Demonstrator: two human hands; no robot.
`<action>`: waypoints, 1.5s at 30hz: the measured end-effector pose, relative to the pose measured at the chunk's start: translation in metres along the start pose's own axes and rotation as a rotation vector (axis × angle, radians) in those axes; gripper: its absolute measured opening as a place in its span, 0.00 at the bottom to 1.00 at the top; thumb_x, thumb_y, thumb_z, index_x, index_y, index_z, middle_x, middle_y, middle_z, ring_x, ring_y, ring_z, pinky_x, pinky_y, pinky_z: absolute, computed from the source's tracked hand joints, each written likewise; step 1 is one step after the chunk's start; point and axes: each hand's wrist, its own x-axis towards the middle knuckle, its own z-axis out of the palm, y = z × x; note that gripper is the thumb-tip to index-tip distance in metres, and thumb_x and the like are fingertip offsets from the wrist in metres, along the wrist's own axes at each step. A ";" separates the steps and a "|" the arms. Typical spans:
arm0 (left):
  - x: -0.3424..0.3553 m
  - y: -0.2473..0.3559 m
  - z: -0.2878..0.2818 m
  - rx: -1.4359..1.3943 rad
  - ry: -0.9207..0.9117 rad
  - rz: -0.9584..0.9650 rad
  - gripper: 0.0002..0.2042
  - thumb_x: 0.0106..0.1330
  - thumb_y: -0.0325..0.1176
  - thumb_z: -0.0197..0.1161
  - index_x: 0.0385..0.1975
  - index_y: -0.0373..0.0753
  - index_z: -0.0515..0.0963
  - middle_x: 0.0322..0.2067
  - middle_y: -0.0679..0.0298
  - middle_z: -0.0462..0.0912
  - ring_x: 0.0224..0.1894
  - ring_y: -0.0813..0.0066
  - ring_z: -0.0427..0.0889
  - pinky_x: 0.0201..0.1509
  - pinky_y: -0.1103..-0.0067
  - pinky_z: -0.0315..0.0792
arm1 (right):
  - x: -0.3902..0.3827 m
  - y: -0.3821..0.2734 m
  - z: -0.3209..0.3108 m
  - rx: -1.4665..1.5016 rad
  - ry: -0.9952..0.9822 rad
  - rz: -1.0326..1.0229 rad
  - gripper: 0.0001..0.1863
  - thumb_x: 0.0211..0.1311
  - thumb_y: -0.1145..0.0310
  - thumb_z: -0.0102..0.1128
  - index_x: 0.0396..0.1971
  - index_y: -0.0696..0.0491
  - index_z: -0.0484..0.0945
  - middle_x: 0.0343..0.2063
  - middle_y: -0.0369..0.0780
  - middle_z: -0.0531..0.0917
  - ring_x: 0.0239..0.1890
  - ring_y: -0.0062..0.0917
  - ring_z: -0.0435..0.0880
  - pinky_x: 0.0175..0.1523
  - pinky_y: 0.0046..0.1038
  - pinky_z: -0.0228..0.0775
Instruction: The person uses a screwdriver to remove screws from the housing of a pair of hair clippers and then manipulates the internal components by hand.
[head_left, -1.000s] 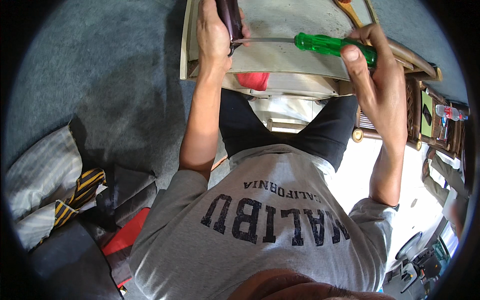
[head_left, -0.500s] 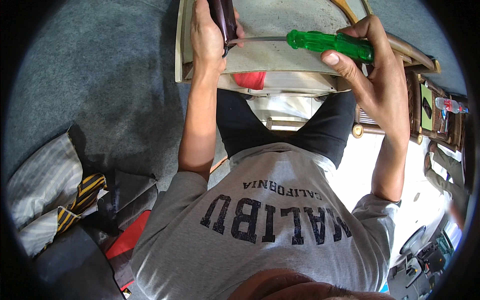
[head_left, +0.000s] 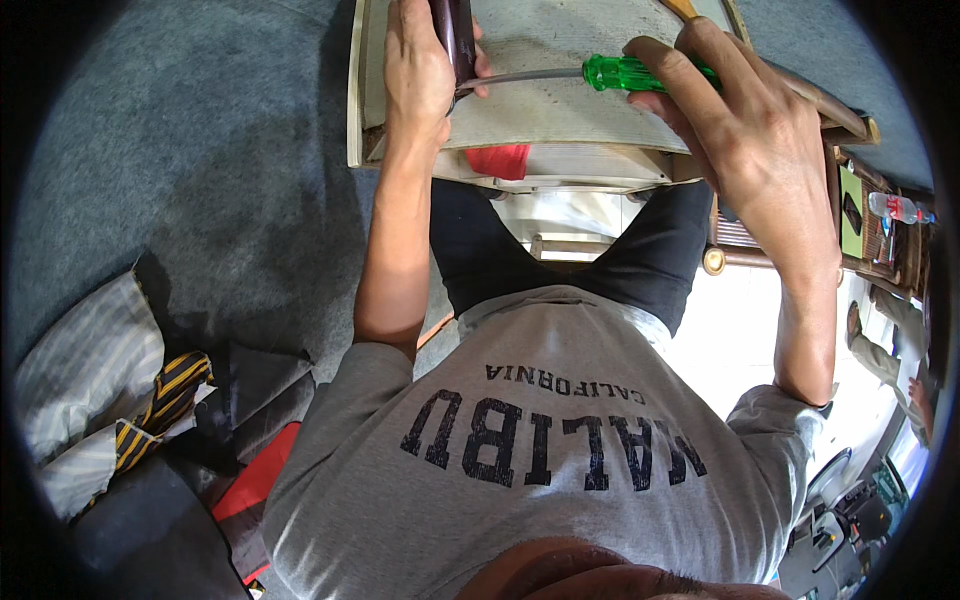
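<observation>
At the top of the head view, my left hand (head_left: pixel 415 85) is closed round a dark brown, glossy, long object (head_left: pixel 456 40), whose upper part runs out of the picture. My right hand (head_left: pixel 755 140) grips the green, see-through handle of a screwdriver (head_left: pixel 610 73), fingers over its top and the butt end hidden. The screwdriver's metal shaft points left, and its tip meets the lower end of the brown object beside my left fingers. Whether the tip sits in a screw cannot be seen. Both hands are above a pale, worn tabletop (head_left: pixel 560 120).
Something red (head_left: pixel 498 161) lies in the space under the tabletop. A wooden handle (head_left: pixel 682 8) shows at the top edge. On a bamboo stand at right are a plastic bottle (head_left: pixel 895 208) and a phone (head_left: pixel 852 212). Clothes and a striped tie (head_left: pixel 178 390) lie at left. Another person (head_left: pixel 890 340) is at far right.
My right hand has turned over the screwdriver handle, from thumb side showing to the back of the hand showing. The left hand stays nearly in place with the brown object.
</observation>
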 end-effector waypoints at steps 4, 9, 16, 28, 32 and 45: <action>-0.011 0.010 0.009 0.082 0.028 0.071 0.31 0.82 0.63 0.41 0.33 0.41 0.78 0.19 0.67 0.77 0.15 0.75 0.75 0.17 0.77 0.69 | -0.008 -0.003 0.008 0.154 -0.072 0.101 0.16 0.68 0.56 0.68 0.47 0.51 0.87 0.33 0.39 0.84 0.27 0.34 0.87 0.35 0.35 0.81; -0.009 0.000 0.004 0.161 -0.021 0.165 0.31 0.83 0.62 0.40 0.36 0.39 0.77 0.20 0.66 0.76 0.16 0.75 0.75 0.19 0.78 0.70 | -0.007 -0.004 0.000 0.538 -0.278 0.349 0.24 0.76 0.50 0.61 0.41 0.60 0.88 0.19 0.44 0.82 0.19 0.29 0.82 0.26 0.32 0.70; -0.004 -0.001 -0.003 0.032 -0.189 0.137 0.36 0.81 0.67 0.34 0.38 0.39 0.78 0.22 0.66 0.79 0.19 0.77 0.79 0.25 0.76 0.75 | -0.024 0.002 0.017 0.914 -0.455 0.419 0.31 0.80 0.45 0.55 0.36 0.62 0.88 0.12 0.46 0.77 0.16 0.29 0.75 0.28 0.35 0.68; -0.008 0.026 -0.010 -0.497 -0.458 0.032 0.22 0.82 0.55 0.51 0.54 0.40 0.72 0.34 0.61 0.83 0.23 0.78 0.82 0.24 0.79 0.79 | -0.006 -0.009 0.061 1.267 0.143 0.868 0.20 0.82 0.53 0.56 0.37 0.57 0.78 0.20 0.31 0.74 0.16 0.12 0.66 0.22 0.22 0.55; -0.007 0.023 -0.013 -0.417 -0.415 0.056 0.21 0.81 0.55 0.53 0.53 0.41 0.71 0.34 0.63 0.83 0.21 0.82 0.79 0.22 0.83 0.75 | -0.005 -0.009 0.082 1.006 0.221 0.790 0.18 0.79 0.56 0.59 0.38 0.59 0.79 0.16 0.32 0.71 0.18 0.15 0.63 0.24 0.27 0.56; -0.014 0.013 -0.009 -0.347 -0.350 0.125 0.24 0.80 0.56 0.56 0.60 0.40 0.73 0.34 0.64 0.82 0.25 0.81 0.81 0.27 0.81 0.79 | -0.016 -0.014 0.084 1.037 0.177 0.759 0.17 0.77 0.58 0.65 0.39 0.59 0.76 0.20 0.31 0.72 0.24 0.13 0.66 0.29 0.22 0.60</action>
